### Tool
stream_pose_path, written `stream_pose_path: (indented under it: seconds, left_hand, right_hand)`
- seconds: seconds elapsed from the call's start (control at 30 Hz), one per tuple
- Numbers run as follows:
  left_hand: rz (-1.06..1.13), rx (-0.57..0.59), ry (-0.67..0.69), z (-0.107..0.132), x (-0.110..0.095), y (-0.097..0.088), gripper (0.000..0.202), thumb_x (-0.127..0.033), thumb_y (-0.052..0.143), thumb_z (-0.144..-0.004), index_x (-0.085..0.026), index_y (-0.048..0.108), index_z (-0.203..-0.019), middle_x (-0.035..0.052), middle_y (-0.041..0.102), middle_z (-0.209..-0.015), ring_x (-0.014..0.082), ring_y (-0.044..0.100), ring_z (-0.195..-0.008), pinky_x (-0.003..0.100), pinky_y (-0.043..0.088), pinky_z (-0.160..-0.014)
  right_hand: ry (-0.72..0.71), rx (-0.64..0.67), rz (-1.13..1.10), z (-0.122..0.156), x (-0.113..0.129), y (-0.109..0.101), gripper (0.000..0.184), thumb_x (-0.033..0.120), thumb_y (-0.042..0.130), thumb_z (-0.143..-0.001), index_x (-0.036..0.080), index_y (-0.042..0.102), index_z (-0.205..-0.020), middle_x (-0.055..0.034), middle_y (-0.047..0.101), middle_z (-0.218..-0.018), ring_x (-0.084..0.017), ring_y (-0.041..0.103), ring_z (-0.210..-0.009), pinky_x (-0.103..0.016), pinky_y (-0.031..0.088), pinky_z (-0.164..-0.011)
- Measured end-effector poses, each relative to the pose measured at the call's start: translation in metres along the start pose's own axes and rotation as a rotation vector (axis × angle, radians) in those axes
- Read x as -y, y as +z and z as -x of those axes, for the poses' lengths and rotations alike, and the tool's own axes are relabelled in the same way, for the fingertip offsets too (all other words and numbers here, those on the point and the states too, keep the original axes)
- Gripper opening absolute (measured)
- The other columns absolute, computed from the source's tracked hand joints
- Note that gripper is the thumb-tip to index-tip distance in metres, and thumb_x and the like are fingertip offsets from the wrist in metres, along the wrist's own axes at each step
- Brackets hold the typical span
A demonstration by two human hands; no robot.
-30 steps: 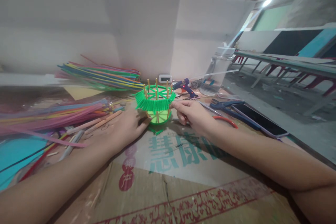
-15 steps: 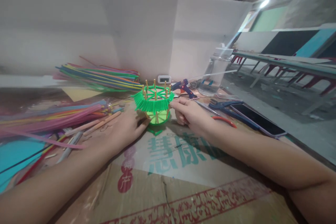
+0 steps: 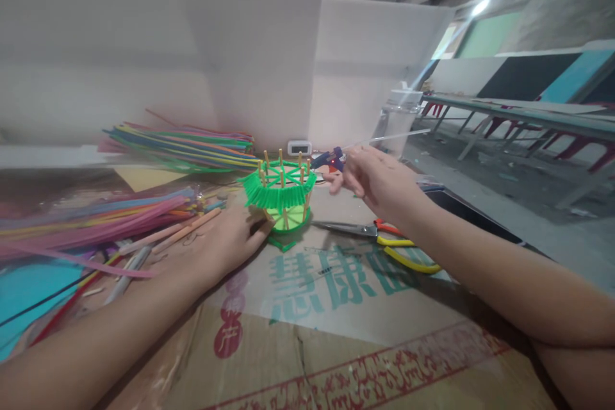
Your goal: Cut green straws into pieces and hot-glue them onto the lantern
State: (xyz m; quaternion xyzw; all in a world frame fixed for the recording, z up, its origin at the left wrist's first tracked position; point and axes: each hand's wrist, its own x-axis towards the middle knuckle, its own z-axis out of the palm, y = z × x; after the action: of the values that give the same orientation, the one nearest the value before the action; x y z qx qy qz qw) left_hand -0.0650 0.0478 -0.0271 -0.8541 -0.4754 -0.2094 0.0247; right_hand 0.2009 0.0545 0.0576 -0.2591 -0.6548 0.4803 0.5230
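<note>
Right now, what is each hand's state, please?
Left hand: at the green pipe-cleaner model; grip cannot be told.
Right hand: partly curled by the hot-glue gun; holding cannot be told.

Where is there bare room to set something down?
The widest patch is the printed surface between the forearms, nearer than the green frame and scissors. A small one lies between the frame and right hand, behind the scissors. Left is crowded with coloured strips; the glue gun and phone crowd behind that arm.

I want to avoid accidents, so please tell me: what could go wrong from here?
The right hand is close to the glue gun, whose red light glows, so a burn seems possible. The scissors point toward the green fringed model; a bump might push them into it.
</note>
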Motion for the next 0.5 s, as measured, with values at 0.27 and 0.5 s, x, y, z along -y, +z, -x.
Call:
stream_pose_path:
  seconds: [0.27, 0.5]
  left_hand:
    - [0.033, -0.006, 0.013, 0.002, 0.002, 0.001, 0.03, -0.036, 0.04, -0.097, -0.019, 0.06, -0.083, 0.0063, 0.066, -0.085, 0.0212, 0.059, -0.077, 0.032, 0.04, -0.069]
    - [0.021, -0.002, 0.01, 0.001, 0.0, -0.001, 0.029, -0.033, 0.041, -0.097, -0.018, 0.061, -0.082, 0.0063, 0.067, -0.083, 0.0222, 0.06, -0.078, 0.033, 0.04, -0.069]
  right_hand:
    - [-0.289, 0.119, 0.82, -0.007, -0.013, -0.007, 0.018, 0.019, 0.058, -0.09, 0.018, 0.069, -0.104, -0.0042, 0.069, -0.088, -0.013, 0.058, -0.07, -0.028, 0.047, -0.064]
    - [-0.4, 0.314, 0.995, -0.023, -0.019, -0.011, 0.027, 0.018, 0.058, -0.093, 0.018, 0.069, -0.117, -0.0067, 0.067, -0.096, -0.015, 0.058, -0.08, -0.029, 0.045, -0.072]
